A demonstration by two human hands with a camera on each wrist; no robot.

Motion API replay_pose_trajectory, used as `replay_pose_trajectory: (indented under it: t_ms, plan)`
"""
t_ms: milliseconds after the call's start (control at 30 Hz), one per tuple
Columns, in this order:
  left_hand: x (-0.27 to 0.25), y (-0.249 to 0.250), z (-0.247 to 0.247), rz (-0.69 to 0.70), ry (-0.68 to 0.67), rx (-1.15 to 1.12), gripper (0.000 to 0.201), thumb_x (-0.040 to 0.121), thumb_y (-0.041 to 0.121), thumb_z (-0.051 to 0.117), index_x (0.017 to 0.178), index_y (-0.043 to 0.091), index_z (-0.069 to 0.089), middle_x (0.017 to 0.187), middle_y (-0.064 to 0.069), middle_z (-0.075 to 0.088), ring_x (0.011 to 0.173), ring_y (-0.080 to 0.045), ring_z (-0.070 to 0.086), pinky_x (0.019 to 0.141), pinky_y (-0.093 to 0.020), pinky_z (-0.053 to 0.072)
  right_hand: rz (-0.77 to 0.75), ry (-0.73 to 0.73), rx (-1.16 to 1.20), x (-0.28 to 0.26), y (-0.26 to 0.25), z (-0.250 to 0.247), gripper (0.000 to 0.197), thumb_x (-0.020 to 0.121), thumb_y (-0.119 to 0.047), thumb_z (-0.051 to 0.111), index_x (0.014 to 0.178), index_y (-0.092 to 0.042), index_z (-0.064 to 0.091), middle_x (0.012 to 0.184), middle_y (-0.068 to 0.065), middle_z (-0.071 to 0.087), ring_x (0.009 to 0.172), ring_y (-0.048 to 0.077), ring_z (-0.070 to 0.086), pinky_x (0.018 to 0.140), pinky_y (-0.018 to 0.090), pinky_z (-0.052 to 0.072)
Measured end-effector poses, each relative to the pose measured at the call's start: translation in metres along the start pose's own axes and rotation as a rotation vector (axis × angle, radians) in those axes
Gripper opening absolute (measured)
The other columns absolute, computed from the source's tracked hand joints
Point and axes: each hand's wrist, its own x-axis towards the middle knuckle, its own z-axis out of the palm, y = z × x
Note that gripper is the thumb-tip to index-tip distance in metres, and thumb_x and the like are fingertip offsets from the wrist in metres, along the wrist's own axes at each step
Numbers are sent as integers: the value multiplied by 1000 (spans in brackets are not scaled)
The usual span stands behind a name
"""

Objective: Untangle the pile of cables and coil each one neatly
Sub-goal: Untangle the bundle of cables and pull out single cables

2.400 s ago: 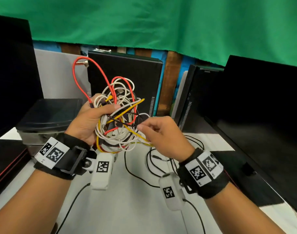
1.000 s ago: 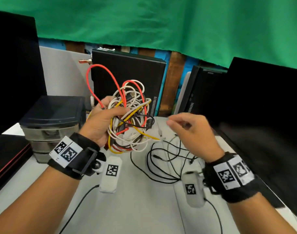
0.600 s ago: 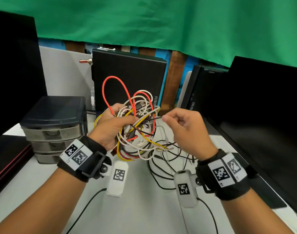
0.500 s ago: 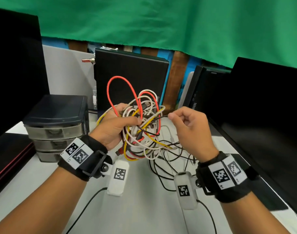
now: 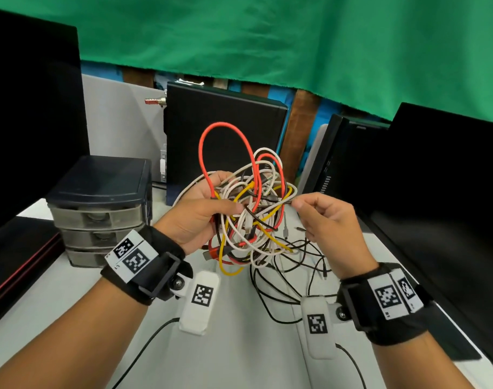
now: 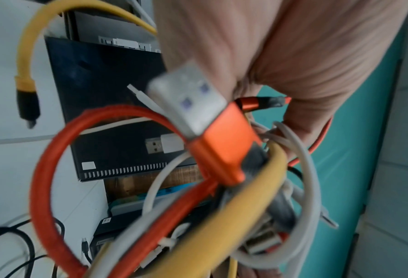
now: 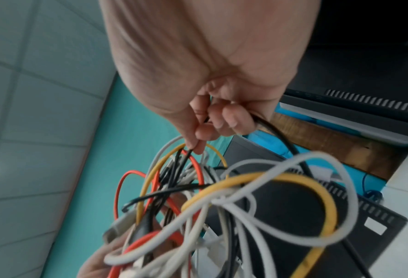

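Note:
A tangle of red, white, yellow and black cables (image 5: 256,217) hangs in the air above the white table (image 5: 239,355). My left hand (image 5: 225,192) grips its left side, thumb over the strands. In the left wrist view an orange USB plug (image 6: 198,122) and a red loop (image 6: 53,169) sit right under that hand (image 6: 281,65). My right hand (image 5: 294,204) pinches a thin black cable (image 5: 284,203) at the tangle's right edge. The right wrist view shows that pinch (image 7: 196,148) and the black cable (image 7: 281,139) running past the curled fingers. More black loops (image 5: 281,287) lie on the table below.
A grey drawer unit (image 5: 99,197) stands at the left and a black computer case (image 5: 220,130) behind the tangle. Dark monitors flank the table on the left (image 5: 29,122) and right (image 5: 436,192). A black laptop (image 5: 15,262) lies at the near left. Green cloth (image 5: 267,37) hangs behind.
My right hand drew out to the right, then came back to the tangle and now pinches the black cable at its right edge. The left hand kept its grip on the bundle.

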Motion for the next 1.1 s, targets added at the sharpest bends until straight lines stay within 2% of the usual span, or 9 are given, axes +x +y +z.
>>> replay_pose_trajectory:
  t_ms: [167, 300, 400, 500, 633, 733, 833, 900, 1100]
  plan:
    - [1, -3, 3, -29, 26, -60, 50, 69, -8, 60, 116, 8, 58, 110, -21, 67, 93, -32, 69, 85, -45, 59, -18, -8, -4, -5, 0, 8, 12, 96, -16, 64, 90, -15, 74, 61, -13, 60, 56, 0, 51, 55, 14, 42]
    - [3, -4, 0, -66, 86, -146, 53, 70, -5, 56, 122, 3, 57, 125, -30, 60, 109, -42, 61, 94, -52, 51, -421, 218, -375, -14, 3, 17, 4, 90, -15, 69, 87, -17, 68, 90, -7, 62, 87, 9, 58, 77, 16, 44]
    - [3, -3, -1, -105, 113, -230, 71, 70, -3, 52, 140, -1, 46, 140, -32, 52, 119, -48, 55, 102, -58, 46, -589, 149, -478, -22, 4, 22, 4, 83, -17, 64, 86, -15, 66, 90, -6, 59, 91, 14, 56, 81, 19, 43]
    - [2, -2, -2, -118, 96, -277, 70, 70, -4, 50, 140, 1, 49, 131, -28, 61, 107, -40, 65, 96, -56, 50, -457, 12, -501, -20, 11, 22, 15, 83, -32, 68, 96, -24, 72, 97, -11, 61, 102, 11, 56, 88, 21, 45]
    - [5, -7, -7, -158, 88, -334, 56, 70, -2, 45, 124, 3, 59, 101, -23, 70, 90, -36, 67, 112, -61, 36, -443, -122, -531, -16, 15, 18, 16, 86, -36, 75, 100, -29, 76, 98, -14, 61, 101, 6, 53, 88, 24, 45]
    - [5, -8, -8, -216, 43, -365, 47, 72, 0, 39, 111, 2, 65, 93, -21, 68, 84, -36, 68, 101, -60, 46, -495, -198, -592, -14, 11, 15, 10, 88, -35, 71, 93, -27, 74, 92, -12, 59, 95, 9, 52, 80, 32, 48]
    - [3, -4, -6, -255, 69, -368, 35, 80, 1, 35, 104, 0, 61, 70, -15, 63, 52, -21, 63, 65, -39, 63, -561, -240, -615, -13, 6, 9, 14, 90, -35, 64, 82, -23, 64, 88, -10, 60, 89, 13, 53, 76, 36, 48]
    - [3, -1, -3, -239, 80, -368, 32, 87, -1, 29, 106, 1, 55, 68, -15, 67, 42, -16, 60, 48, -30, 58, -582, -248, -568, -12, 3, 2, 19, 89, -33, 63, 75, -22, 56, 85, -9, 62, 86, 15, 54, 73, 34, 47]
    - [1, -2, 4, -293, 63, -325, 48, 80, 3, 41, 126, 8, 50, 72, -14, 71, 47, -17, 65, 59, -35, 63, -490, -236, -390, -21, 0, -13, 26, 89, -19, 71, 70, -14, 55, 87, -9, 71, 86, 14, 65, 74, 33, 53]
